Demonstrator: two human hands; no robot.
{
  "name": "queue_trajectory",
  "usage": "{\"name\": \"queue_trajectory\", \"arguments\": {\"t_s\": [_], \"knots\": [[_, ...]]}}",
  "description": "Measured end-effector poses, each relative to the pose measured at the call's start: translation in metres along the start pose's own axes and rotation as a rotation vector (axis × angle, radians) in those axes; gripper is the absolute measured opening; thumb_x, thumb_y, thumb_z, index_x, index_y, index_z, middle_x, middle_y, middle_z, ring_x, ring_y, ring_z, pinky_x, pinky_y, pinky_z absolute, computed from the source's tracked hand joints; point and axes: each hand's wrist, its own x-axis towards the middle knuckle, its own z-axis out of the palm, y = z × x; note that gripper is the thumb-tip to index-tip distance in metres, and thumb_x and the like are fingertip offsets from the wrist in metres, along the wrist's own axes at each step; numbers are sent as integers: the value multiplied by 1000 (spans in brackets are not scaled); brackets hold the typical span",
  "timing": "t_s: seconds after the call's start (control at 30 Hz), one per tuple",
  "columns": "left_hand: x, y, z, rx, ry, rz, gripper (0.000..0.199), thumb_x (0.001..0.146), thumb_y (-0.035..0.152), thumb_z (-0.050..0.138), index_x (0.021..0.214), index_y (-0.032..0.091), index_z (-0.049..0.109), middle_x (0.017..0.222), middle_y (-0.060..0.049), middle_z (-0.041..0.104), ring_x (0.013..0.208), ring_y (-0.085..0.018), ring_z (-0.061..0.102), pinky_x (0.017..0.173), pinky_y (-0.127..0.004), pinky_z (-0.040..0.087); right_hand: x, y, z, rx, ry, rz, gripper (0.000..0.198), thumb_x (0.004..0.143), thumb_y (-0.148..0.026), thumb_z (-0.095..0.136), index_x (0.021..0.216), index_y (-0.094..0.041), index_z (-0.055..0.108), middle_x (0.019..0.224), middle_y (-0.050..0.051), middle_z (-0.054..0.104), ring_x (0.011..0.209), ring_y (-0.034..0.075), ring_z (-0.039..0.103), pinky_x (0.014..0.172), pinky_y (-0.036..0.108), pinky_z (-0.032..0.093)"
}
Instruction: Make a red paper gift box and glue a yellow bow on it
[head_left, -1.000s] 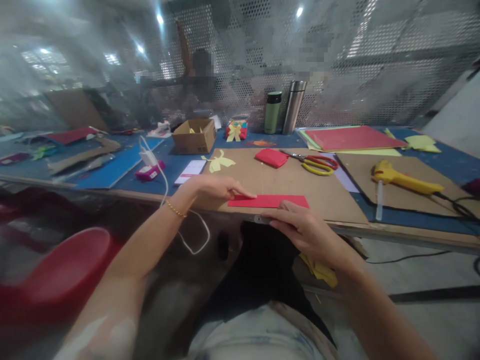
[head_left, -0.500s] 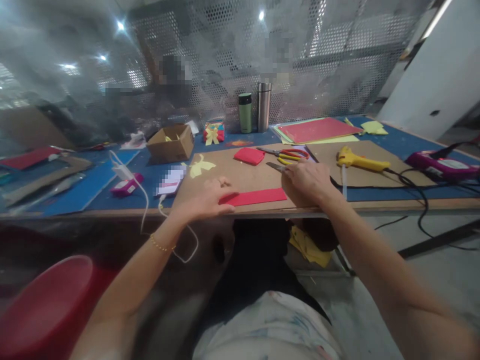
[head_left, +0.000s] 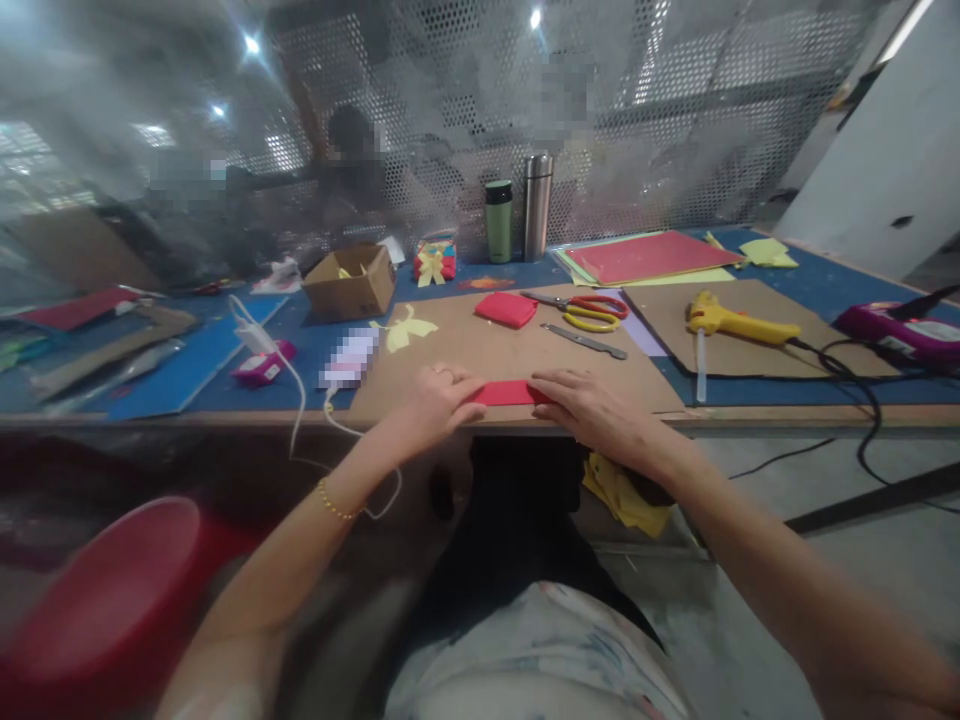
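A narrow red strip (head_left: 510, 393), felt or foam sheet by its look, lies flat along the near edge of the cardboard mat (head_left: 450, 340). My left hand (head_left: 439, 400) grips its left end, fingers on top and thumb at the near side. At the right end, my right hand (head_left: 585, 405) holds it in the same way. Beyond my right hand rests a slim grey metal craft knife (head_left: 585, 342). Scissors (head_left: 589, 312) with red and yellow handles and a folded red piece (head_left: 506, 309) lie farther back. A yellow bow-shaped cutout (head_left: 409, 328) is on the mat's left.
A yellow glue gun (head_left: 739, 322) stands on cardboard at right, its black cord trailing. Behind are a green tumbler (head_left: 498, 222), a steel flask (head_left: 537, 210), a cardboard box (head_left: 350, 283) and coloured sheets (head_left: 652, 257). A phone (head_left: 349, 358) with white cable lies left.
My right hand has let go of the craft knife, leaving it on the mat, and come down to the red strip's right end. My left hand stays at the left end.
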Motion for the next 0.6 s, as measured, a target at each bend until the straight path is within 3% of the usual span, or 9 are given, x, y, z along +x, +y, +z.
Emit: {"name": "queue_trajectory", "arguments": {"t_s": [0.17,0.33,0.47,0.6], "knots": [[-11,17,9,116,77,48,58,106,53,62,149,14,62,138,-18,72,122,-31,65,107,-44,46,-23,-3,18,-258,123,-111,33,107,-18,50,132,-14,71,138,21,75,129,32,70,107,45,55],[-15,23,14,198,181,93,29,113,29,52,130,16,71,116,-11,80,103,-22,71,94,-37,45,-35,4,17,-300,234,-197,43,97,-2,49,130,-12,72,126,19,80,112,28,77,96,38,57],[-5,22,2,148,155,43,30,111,33,58,133,18,72,107,-10,81,96,-21,73,93,-36,46,-14,11,6,-222,199,-104,31,93,-6,57,109,-19,80,91,11,82,77,23,74,73,32,52],[12,11,-21,-62,105,-102,30,109,29,56,130,20,77,100,-9,82,90,-21,74,86,-35,51,36,19,-3,-142,241,14,23,98,-22,59,94,-25,82,76,5,78,65,20,67,59,29,39]]}}
